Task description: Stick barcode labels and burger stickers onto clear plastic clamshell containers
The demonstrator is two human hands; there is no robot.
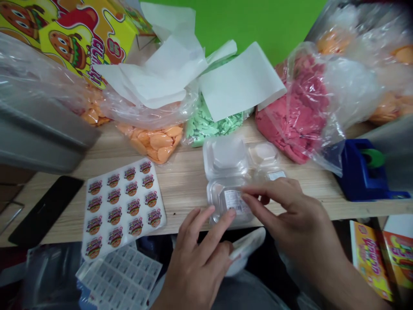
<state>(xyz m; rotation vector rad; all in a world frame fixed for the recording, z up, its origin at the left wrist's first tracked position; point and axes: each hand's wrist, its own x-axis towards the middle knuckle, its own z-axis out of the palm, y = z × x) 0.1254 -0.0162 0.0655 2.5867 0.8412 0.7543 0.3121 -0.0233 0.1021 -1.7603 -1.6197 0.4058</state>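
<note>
From here I see a sheet of burger stickers (124, 206) on the left of the bench (183, 185). Next to it, my left hand (196, 254) is open, its fingertips (226, 217) at the near edge of a clear plastic clamshell (224, 159), which lies open on the bench. My right hand (290, 211) is narrow, its fingertips (250, 193) on a white label (234, 201) in the clamshell; I cannot tell whether it grips. Farther right sits a blue tape dispenser (361, 172).
</note>
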